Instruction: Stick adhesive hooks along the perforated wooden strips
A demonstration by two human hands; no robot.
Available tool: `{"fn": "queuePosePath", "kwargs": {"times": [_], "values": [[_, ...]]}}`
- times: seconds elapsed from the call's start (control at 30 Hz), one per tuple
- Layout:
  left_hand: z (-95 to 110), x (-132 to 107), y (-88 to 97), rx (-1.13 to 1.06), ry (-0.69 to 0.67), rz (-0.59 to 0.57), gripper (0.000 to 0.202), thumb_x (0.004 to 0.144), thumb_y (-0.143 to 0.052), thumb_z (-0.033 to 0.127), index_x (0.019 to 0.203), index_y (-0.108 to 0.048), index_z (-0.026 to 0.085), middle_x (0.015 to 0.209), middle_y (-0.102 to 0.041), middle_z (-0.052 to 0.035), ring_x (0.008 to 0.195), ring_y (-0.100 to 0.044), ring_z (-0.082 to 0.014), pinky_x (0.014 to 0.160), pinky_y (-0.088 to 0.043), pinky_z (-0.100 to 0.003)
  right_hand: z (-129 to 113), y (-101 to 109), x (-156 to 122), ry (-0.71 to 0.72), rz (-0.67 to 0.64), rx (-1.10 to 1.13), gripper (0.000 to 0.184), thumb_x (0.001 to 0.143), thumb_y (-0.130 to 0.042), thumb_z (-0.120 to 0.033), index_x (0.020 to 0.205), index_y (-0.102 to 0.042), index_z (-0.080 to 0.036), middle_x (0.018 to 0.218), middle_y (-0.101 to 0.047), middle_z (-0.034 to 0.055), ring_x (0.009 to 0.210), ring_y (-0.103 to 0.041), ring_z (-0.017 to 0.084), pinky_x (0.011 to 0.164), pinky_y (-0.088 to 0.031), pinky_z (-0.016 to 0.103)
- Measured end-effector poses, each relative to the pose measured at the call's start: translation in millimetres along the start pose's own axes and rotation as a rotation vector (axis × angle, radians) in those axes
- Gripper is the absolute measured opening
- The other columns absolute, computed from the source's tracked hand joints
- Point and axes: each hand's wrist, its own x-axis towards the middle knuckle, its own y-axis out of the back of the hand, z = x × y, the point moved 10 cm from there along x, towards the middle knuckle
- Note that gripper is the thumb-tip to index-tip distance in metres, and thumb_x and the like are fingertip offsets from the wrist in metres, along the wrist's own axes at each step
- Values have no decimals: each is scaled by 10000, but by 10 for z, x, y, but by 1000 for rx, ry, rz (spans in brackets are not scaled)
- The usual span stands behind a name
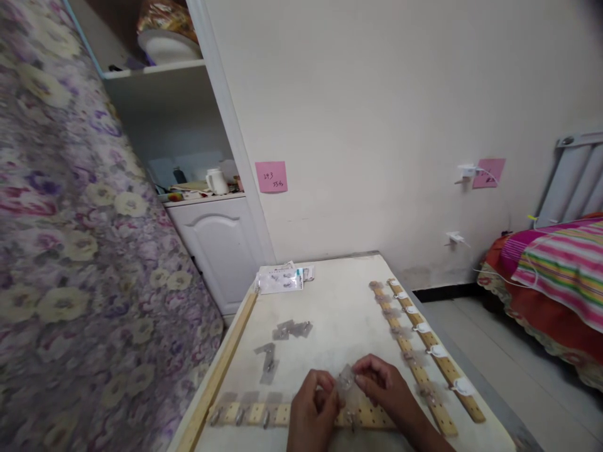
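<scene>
My left hand (313, 405) and my right hand (382, 384) meet above the near part of the white table (336, 314). Their fingertips pinch a small transparent adhesive hook (345, 378) between them; its finer details are blurred. Beneath the hands lies a wooden strip (282, 414) with drilled holes, bearing several clear hooks with metal parts. The left hand covers part of this strip. Farther off on the tabletop are loose clear hooks (292, 329), with more clear hooks (268, 364) closer to me.
Two wooden strips run along the right, one with clear hooks (399, 333), one with white hooks (437, 351). A bare wooden strip (221, 364) follows the left edge. Hook packets (282, 280) lie at the back. Beyond stand a cabinet (214, 245) and a bed (560, 263).
</scene>
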Motion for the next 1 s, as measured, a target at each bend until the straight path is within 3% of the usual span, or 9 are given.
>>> {"fn": "queuePosePath", "kwargs": {"times": [0.1, 0.2, 0.3, 0.37, 0.53, 0.7, 0.8, 1.0], "values": [[-274, -2, -55, -237, 137, 3, 254, 650, -626, 310, 674, -391, 219, 809, -545, 27, 532, -588, -121, 482, -440, -241, 56, -14, 13, -17, -4, -23, 295, 728, -629, -459, 799, -605, -174, 565, -493, -48, 482, -405, 75, 452, -313, 197], [-369, -28, -24, -213, 141, 39, 235, 662, -605, 315, 662, -390, 221, 825, -560, 13, 513, -583, -119, 452, -426, -234, 84, -33, 22, -21, -17, 14, 321, 748, -602, -485, 788, -601, -167, 610, -515, -38, 463, -399, 59, 437, -301, 190], [-105, -73, 58, 110, -96, 61, 130, 738, -517, 301, 650, -474, 217, 891, -598, -27, 697, -618, -159, 622, -471, -268, 125, -88, 2, -76, -49, 162, 355, 780, -549, -519, 790, -593, -167, 635, -516, -36, 427, -380, 42, 409, -280, 185], [56, -114, 30, 328, -189, 10, 125, 757, -476, 285, 680, -556, 228, 954, -636, -39, 833, -613, -180, 766, -457, -284, 165, -137, -26, -136, -70, 284, 373, 798, -513, -535, 797, -590, -170, 629, -502, -38, 414, -369, 40, 395, -273, 183], [-30, -156, -56, 430, 117, -202, 250, 767, -414, 273, 903, -624, 279, 935, -701, 28, 903, -616, -172, 808, -455, -256, 185, -222, -86, -206, -122, 418, 392, 802, -507, -539, 788, -613, -162, 679, -532, -9, 517, -436, 71, 449, -316, 186], [91, -179, -123, 572, 71, -243, 376, 716, -482, 271, 1057, -641, 272, 1130, -674, 6, 1073, -569, -211, 951, -392, -284, 147, -353, -152, -231, -260, 524, 210, 725, -683, -334, 792, -623, -144, 665, -566, -14, 574, -464, 71, 539, -320, 185], [159, -187, -183, 626, 19, -276, 326, 720, -465, 270, 974, -670, 281, 1023, -709, 10, 982, -602, -205, 888, -414, -265, 153, -423, -182, -246, -324, 579, 204, 705, -706, -292, 815, -614, -147, 689, -592, -6, 566, -480, 73, 546, -321, 196], [230, -188, -216, 696, 26, -305, 244, 745, -411, 263, 800, -645, 217, 836, -689, -9, 823, -594, -174, 754, -404, -242, 136, -396, -160, -218, -309, 572, 194, 717, -696, -305, 788, -604, -149, 637, -552, -27, 520, -439, 59, 503, -283, 189]]}}
